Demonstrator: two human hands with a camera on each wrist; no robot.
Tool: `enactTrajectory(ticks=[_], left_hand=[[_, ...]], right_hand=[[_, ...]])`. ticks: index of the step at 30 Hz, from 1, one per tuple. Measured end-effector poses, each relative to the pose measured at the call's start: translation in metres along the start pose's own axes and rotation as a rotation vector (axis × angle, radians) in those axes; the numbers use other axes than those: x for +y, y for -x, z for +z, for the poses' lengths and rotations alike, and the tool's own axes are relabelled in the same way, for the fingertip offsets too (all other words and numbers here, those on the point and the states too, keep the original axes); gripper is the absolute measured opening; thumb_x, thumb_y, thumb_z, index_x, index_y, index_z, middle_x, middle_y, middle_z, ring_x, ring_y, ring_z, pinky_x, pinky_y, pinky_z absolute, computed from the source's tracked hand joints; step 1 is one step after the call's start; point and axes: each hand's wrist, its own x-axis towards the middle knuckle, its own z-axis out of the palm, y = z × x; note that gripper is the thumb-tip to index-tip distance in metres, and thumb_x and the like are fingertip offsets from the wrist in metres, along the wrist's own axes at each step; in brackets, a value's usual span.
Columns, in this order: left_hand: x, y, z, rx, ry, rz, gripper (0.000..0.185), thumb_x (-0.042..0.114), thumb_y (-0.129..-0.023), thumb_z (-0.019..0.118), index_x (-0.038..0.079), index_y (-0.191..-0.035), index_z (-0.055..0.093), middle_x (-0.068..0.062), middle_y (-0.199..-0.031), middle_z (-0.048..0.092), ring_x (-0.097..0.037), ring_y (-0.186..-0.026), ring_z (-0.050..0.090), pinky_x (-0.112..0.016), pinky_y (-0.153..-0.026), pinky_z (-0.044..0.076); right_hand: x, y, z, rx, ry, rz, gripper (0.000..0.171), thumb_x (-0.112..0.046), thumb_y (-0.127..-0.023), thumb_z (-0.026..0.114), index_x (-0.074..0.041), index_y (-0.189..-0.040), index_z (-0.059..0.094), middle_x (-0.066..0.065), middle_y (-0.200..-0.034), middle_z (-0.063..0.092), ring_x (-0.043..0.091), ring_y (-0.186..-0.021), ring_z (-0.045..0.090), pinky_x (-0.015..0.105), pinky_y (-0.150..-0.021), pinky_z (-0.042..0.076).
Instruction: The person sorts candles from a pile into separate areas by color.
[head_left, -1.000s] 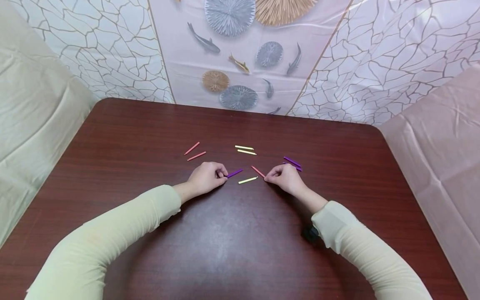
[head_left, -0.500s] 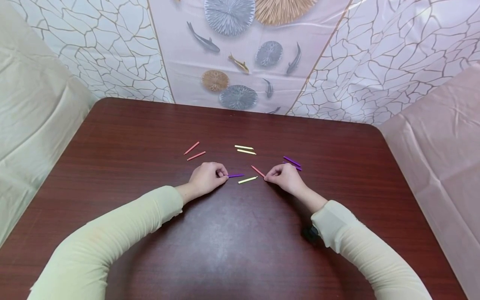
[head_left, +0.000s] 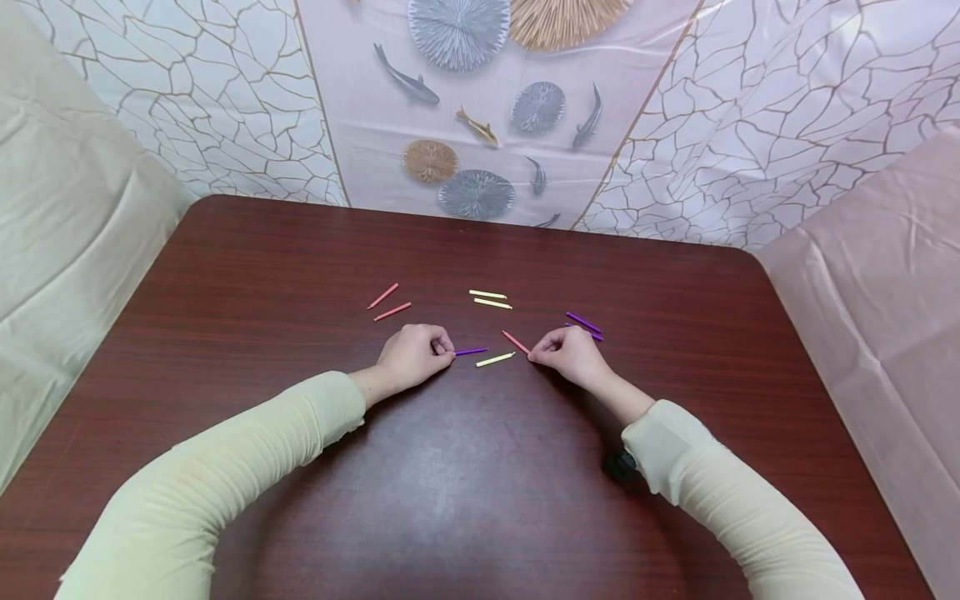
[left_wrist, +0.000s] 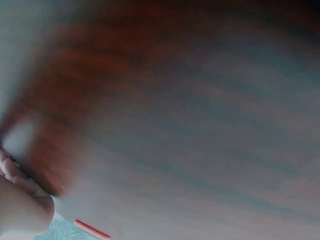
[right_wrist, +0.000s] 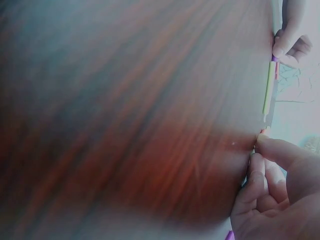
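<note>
Near the table's middle, my left hand (head_left: 414, 357) pinches the near end of a purple candle (head_left: 472, 352), which points right. My right hand (head_left: 572, 357) pinches the lower end of a red candle (head_left: 514, 341) that slants up and left. Between the two hands lies a yellow candle (head_left: 496, 360), touched by neither. Thumb and fingers of the right hand (right_wrist: 275, 185) show in the right wrist view, with the yellow candle (right_wrist: 268, 87) beyond them. The left wrist view catches just the edge of the left hand (left_wrist: 22, 200).
Two red candles (head_left: 393, 312) lie behind the left hand. Two yellow candles (head_left: 492, 304) are at the back centre. Behind the right hand rest two purple candles (head_left: 583, 322), one partly hidden by it. Patterned cloth (head_left: 480, 108) hangs past the table's (head_left: 450, 500) far edge.
The purple candle in my left hand has swung its free end toward me, from slanting up to nearly level. The right hand and its red candle stay in place.
</note>
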Motion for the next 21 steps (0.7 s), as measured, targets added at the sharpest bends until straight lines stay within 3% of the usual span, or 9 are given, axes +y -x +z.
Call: enactTrajectory(ticks=[21], left_hand=[[0.0019,0.0022,-0.0029,-0.015,0.025,-0.006,0.004,0.02,-0.078,0.067,0.019,-0.075,0.067,0.007,-0.069,0.062,-0.006,-0.065,0.055,-0.023,-0.058,0.042]], right_hand=[[-0.0009,-0.0007,-0.0001,0.006,0.007,-0.007,0.01,-0.015,-0.075,0.072,-0.006,-0.073,0.073,0.0,-0.064,0.066,0.005,-0.063,0.051,0.023,-0.062,0.042]])
